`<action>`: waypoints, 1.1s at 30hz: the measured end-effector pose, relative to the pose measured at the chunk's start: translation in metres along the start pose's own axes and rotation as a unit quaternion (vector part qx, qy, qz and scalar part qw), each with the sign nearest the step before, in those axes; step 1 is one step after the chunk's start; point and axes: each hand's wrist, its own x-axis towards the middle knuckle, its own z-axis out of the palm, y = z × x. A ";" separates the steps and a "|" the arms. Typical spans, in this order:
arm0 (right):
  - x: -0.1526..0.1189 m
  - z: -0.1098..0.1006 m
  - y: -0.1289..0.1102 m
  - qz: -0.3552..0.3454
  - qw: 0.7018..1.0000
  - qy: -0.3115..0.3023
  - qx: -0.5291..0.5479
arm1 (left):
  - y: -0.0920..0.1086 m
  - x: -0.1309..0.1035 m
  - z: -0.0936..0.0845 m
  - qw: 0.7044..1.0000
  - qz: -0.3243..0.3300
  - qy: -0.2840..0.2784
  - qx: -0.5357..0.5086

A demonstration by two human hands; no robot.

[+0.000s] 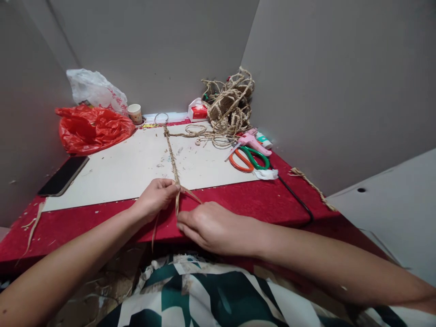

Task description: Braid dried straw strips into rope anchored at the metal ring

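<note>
A braided straw cord [172, 159] runs toward me over the white board, its far end by a thin ring [161, 119]. At its near end, my left hand [156, 196] pinches the braid between thumb and fingers. Loose straw strands [177, 203] come out below that pinch. Just to the right and nearer to me, my right hand [211, 226] is closed on one of these strands, its fingertips partly hidden. Another strand slants across to the back of the right hand, and one more hangs below the left hand over the table edge.
The white board [112, 175] lies on a red cloth [102, 221]. Scissors [250, 159], a pink glue gun [254, 141] and a heap of braided cord [231, 106] are at right. A phone [64, 175], red bag [93, 129] and paper cup [135, 113] are at left.
</note>
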 end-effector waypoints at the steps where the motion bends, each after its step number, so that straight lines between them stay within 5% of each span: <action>1: -0.004 -0.006 0.001 -0.020 0.999 -0.006 0.035 | 0.000 0.000 -0.002 1.000 -0.004 -0.006 -0.011; 7: 0.016 -0.019 0.031 0.055 0.939 0.252 0.228 | 0.003 -0.003 -0.011 0.998 0.008 -0.052 -0.047; 13: 0.056 -0.001 0.052 0.089 0.872 0.019 0.481 | 0.004 -0.002 -0.011 0.997 0.021 -0.072 -0.012; 17: 0.060 -0.002 0.059 0.091 0.864 -0.035 0.493 | 0.002 -0.001 -0.016 0.992 0.057 -0.070 0.086; 20: 0.060 -0.003 0.055 0.125 0.821 -0.031 0.555 | 0.001 0.002 -0.022 0.974 0.115 -0.062 0.184; 25: 0.057 0.005 0.039 0.180 0.757 0.045 0.626 | 0.007 -0.003 -0.028 0.909 0.166 -0.028 0.380; 33: 0.054 0.017 0.024 0.174 0.696 0.112 0.688 | 0.004 -0.031 -0.006 0.726 0.158 0.066 0.666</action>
